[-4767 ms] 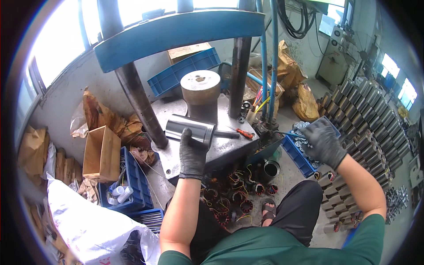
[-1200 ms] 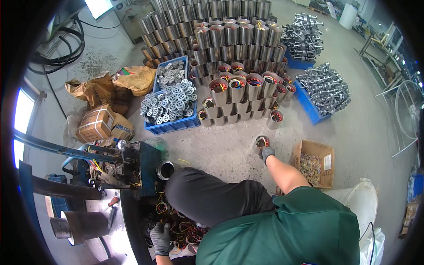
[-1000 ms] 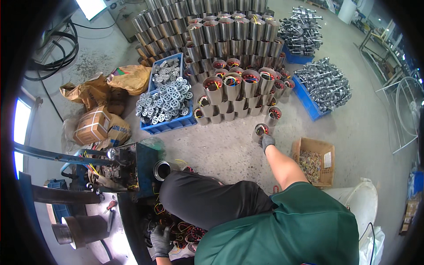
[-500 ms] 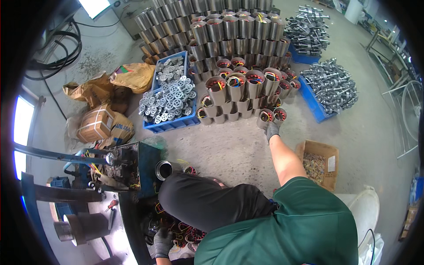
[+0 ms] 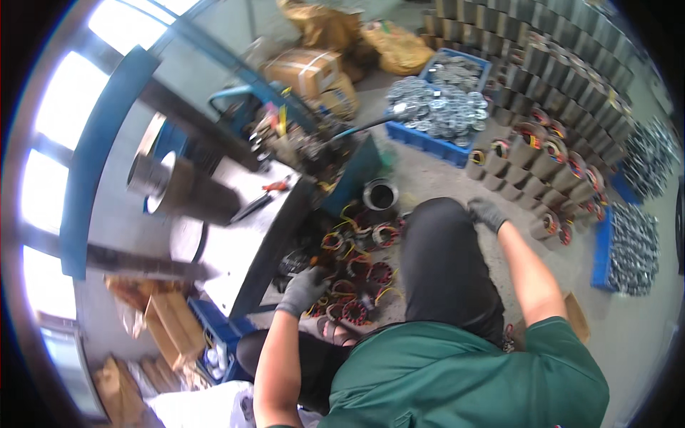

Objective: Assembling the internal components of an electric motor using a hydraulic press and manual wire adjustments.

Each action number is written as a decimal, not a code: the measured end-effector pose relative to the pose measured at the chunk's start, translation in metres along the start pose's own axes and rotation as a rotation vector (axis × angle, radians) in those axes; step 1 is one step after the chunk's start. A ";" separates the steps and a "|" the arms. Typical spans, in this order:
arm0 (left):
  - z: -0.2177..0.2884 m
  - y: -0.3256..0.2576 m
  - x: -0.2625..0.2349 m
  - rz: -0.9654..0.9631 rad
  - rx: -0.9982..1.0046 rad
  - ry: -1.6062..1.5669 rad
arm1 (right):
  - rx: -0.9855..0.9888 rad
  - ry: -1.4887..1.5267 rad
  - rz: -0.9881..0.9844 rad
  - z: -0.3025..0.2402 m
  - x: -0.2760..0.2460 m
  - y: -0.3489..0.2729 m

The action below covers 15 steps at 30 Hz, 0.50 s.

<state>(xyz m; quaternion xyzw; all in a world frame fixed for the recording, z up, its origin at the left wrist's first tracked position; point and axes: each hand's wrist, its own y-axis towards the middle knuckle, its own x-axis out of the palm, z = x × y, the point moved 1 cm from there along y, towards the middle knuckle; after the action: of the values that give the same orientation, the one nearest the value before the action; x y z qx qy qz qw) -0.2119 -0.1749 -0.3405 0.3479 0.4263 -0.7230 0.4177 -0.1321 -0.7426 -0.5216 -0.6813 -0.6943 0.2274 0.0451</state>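
My left hand (image 5: pixel 303 289), in a grey glove, reaches down beside the bench among wound stator cores (image 5: pixel 354 312) with red and yellow wires. Its fingertips are blurred against the dark parts, so any grip is unclear. Next to my raised knee is my gloved right hand (image 5: pixel 488 214), its fingers loosely extended with nothing seen in them. An open metal cylinder (image 5: pixel 380 194) stands beyond the stator pile. Farther right, steel cylinders (image 5: pixel 548 223) with coloured windings inside stand on the floor, apart from my right hand.
On the left, a metal-topped bench (image 5: pixel 246 274) holds a red-handled tool (image 5: pixel 277 186) and a large horizontal cylinder (image 5: pixel 196 191). Blue crates hold grey metal castings (image 5: pixel 435 114) and shafted rotors (image 5: pixel 635 250). Tall cylinder stacks (image 5: pixel 571 78) rise at far right. A carton (image 5: pixel 303 71) sits behind the bench.
My view has swung left toward the bench. My right hand has left the cylinder it was touching and drawn back to my knee. My left hand remains by the stators.
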 end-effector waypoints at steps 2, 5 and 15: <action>-0.010 -0.002 0.000 -0.028 -0.028 -0.010 | -0.284 -0.345 -0.076 -0.110 0.018 0.010; -0.022 0.017 0.012 -0.065 0.008 -0.036 | -0.662 -0.820 -0.222 -0.237 0.041 0.016; -0.103 0.025 0.109 -0.265 -0.101 0.401 | -0.927 -1.066 -0.638 -0.392 0.245 -0.086</action>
<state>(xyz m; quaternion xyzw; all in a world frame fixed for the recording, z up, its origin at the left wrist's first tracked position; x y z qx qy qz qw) -0.2189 -0.1221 -0.4832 0.4042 0.5782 -0.6656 0.2433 -0.0822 -0.4032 -0.1996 -0.1963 -0.8091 0.1866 -0.5215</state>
